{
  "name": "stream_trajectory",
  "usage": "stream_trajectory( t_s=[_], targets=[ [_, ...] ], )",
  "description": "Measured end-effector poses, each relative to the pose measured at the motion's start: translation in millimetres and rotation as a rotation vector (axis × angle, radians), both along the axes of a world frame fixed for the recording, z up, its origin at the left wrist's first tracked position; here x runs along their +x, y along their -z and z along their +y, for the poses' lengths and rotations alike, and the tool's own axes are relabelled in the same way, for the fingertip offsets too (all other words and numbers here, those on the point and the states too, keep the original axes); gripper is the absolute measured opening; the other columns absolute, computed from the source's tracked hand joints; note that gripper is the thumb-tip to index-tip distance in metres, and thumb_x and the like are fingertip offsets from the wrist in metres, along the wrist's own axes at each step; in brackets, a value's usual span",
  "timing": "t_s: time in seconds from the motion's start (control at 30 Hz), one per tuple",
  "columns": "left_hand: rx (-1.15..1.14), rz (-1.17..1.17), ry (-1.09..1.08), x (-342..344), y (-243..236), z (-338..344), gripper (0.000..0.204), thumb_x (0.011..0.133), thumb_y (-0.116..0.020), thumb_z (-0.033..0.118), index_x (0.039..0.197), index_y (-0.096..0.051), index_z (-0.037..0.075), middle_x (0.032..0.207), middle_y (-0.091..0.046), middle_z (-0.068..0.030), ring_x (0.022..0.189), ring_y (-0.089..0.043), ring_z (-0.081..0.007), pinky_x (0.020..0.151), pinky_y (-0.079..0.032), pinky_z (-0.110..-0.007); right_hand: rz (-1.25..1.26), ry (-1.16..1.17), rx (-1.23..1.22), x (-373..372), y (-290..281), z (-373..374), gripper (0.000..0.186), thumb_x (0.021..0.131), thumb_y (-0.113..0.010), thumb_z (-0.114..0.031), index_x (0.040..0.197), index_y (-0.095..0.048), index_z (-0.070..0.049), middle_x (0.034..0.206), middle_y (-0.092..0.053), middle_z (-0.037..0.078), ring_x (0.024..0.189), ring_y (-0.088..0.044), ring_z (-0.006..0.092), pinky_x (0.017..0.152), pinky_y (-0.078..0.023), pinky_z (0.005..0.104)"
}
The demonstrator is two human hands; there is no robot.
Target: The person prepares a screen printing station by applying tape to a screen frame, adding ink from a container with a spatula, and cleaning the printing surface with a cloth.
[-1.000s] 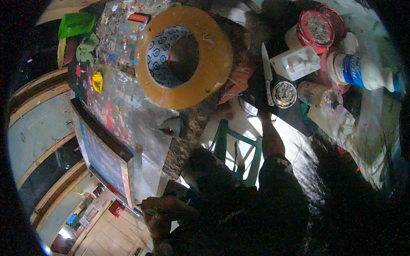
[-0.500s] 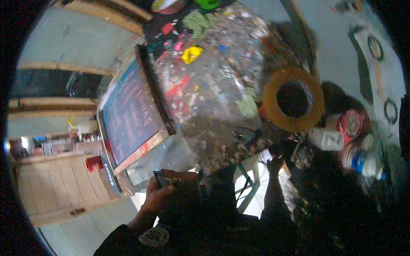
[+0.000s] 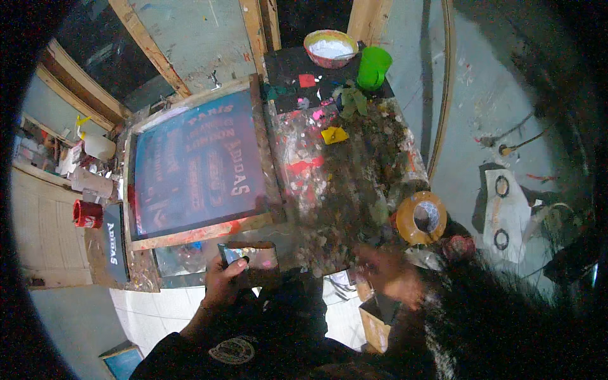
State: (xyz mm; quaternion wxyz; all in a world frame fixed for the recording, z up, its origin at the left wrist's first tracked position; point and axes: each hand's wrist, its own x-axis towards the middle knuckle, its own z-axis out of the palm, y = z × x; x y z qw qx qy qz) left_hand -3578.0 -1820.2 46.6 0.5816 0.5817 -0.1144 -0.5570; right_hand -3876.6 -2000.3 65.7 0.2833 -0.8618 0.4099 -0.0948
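Observation:
My left hand (image 3: 226, 278) grips a small rectangular metallic piece (image 3: 258, 253) with paint spots, near the table's front edge. My right hand (image 3: 396, 278) is at the edge farther right, below a wide roll of amber tape (image 3: 430, 215); motion blurs it and its fingers are unclear. A wood-framed screen (image 3: 190, 171) with blue-purple mesh and lettering lies beyond my left hand. The paint-spattered worktable (image 3: 323, 196) carries a yellow scrap (image 3: 334, 134) and green cloth (image 3: 351, 101).
At the back are a bowl of white substance (image 3: 329, 45) and a green cup (image 3: 373, 68). Left are a red container (image 3: 87, 214), a dark lettered board (image 3: 113, 247) and bottles (image 3: 100, 145). A wall (image 3: 468, 114) bounds the right side; below lies a wooden box (image 3: 373, 326).
My view has swung left and farther over the table, bringing the screen more fully in. My right hand has risen from below the edge. My left hand still grips the metallic piece.

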Motion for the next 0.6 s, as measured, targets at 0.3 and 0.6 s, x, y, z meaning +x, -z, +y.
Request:
stream_trajectory(
  t_s=[0.3, 0.6],
  targets=[
    [-0.092, -0.093, 0.043, 46, 1, 21, 0.030, 0.083, -0.067, 0.023, 0.105, -0.063, 0.003, 0.088, -0.063, -0.0005, 0.082, -0.057, -0.0128, 0.075, -0.044, -0.028, 0.101, 0.289, -0.380, 176, 49, -280, 0.086, 0.073, -0.077, -0.049, 0.142, -0.042, -0.012, 0.132, -0.052, 0.025, 0.117, -0.052, 0.0477, 0.098, -0.045, 0.0513],
    [-0.134, 0.123, -0.298, 88, 10, 28, 0.025, 0.082, -0.067, 0.021, 0.100, -0.062, 0.004, 0.084, -0.059, 0.0015, 0.075, -0.052, -0.0097, 0.070, -0.040, -0.025, 0.234, 0.223, -0.342, 174, 112, -348, 0.045, 0.076, -0.072, -0.020, 0.119, -0.064, -0.008, 0.103, -0.067, 0.024, 0.096, -0.066, 0.0356, 0.082, -0.052, 0.0467]
  ],
)
